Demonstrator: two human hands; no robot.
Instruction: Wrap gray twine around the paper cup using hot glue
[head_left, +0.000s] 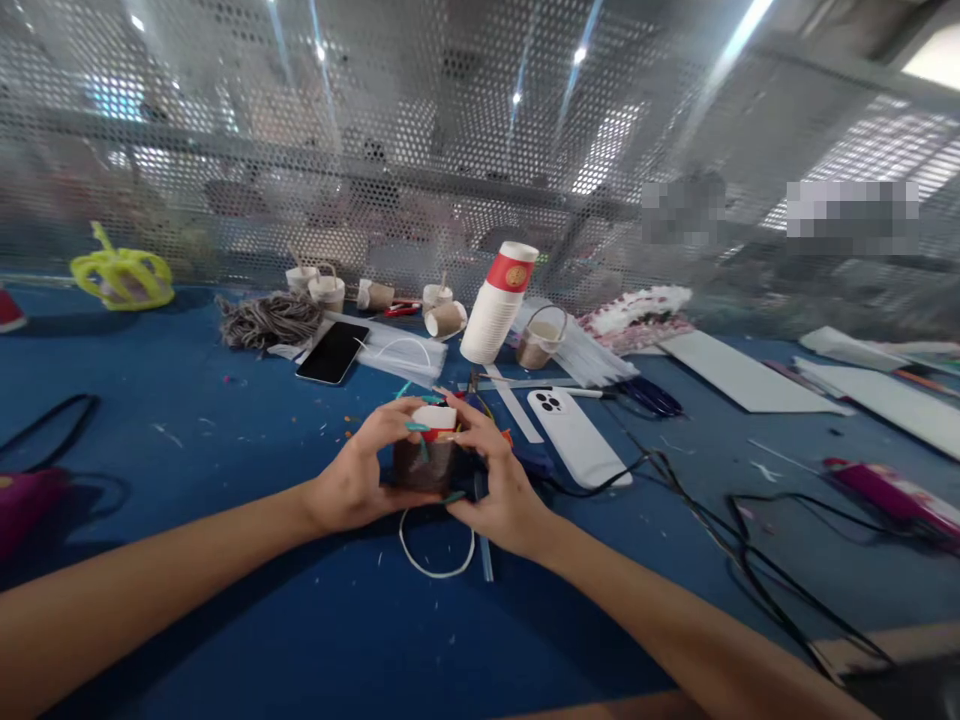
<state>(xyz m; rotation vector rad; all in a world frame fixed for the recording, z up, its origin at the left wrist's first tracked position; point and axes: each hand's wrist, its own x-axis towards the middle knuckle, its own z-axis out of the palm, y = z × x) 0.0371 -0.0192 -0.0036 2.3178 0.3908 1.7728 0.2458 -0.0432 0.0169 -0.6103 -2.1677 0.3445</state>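
My left hand point(360, 478) and my right hand point(496, 482) both grip a small paper cup point(429, 452) low over the blue table point(225, 600). The cup's sides are wrapped in dark brown cord, and its rim shows white and red. Fingers of both hands curl round it, thumbs and fingertips pressing near the rim. A white cord loop point(436, 560) hangs below the cup onto the table. A thin blue stick point(484, 555) lies beside the loop.
A tilted stack of paper cups point(498, 304) stands behind. A black phone point(332, 352), a white phone point(577, 436), a bundle of brown cord point(266, 320), several small cord-wrapped cups, white strips, black cables point(720, 530) and a yellow crown shape point(124, 276) lie around. A perforated metal screen backs the table.
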